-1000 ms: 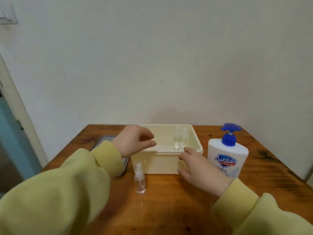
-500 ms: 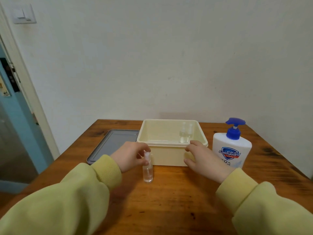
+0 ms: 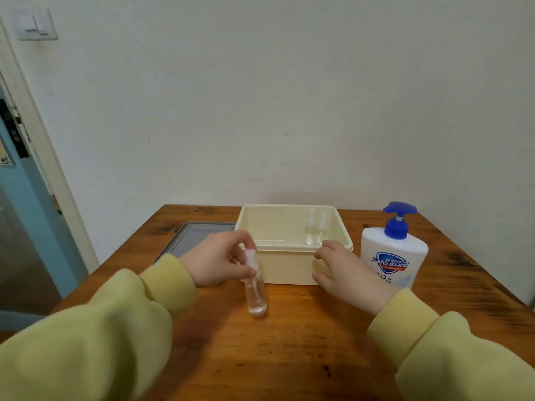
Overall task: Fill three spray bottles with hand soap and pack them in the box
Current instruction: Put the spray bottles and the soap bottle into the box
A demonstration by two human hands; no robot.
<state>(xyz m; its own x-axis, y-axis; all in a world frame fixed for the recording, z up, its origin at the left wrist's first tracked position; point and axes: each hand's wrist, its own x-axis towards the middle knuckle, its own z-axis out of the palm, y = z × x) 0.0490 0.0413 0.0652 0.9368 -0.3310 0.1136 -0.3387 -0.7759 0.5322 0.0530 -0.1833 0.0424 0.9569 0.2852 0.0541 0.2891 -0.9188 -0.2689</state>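
A small clear spray bottle (image 3: 256, 295) stands upright on the wooden table (image 3: 301, 351), just in front of the cream box (image 3: 285, 269) and towards its left front corner. The left hand (image 3: 215, 257) pinches the bottle's white spray top between thumb and bent fingers, and the hand hides part of that top. A little clear liquid shows at the bottom of the bottle. The right hand (image 3: 348, 272) rests against the right end of the box's front wall, its fingers loosely bent and narrow, with the fingertips at the rim and the thumb lower on the wall; it holds nothing. The box is open, and two more spray bottles (image 3: 314, 231) stand close together inside it, at its right side. Their lower halves are seen through the rim's edge only faintly. Just to the right of the box, nearly touching the right hand, stands a white soap bottle (image 3: 394, 257) with a blue pump head. A grey lid (image 3: 199, 231) lies flat on the table to the left of the box, its near end covered by the left hand and its yellow-green sleeve (image 3: 162, 287). Behind the table rises a plain white wall (image 3: 289, 111), with a light switch (image 3: 36, 24) high on the left, a white door frame (image 3: 49, 169) and a blue door (image 3: 20, 204) beside it.
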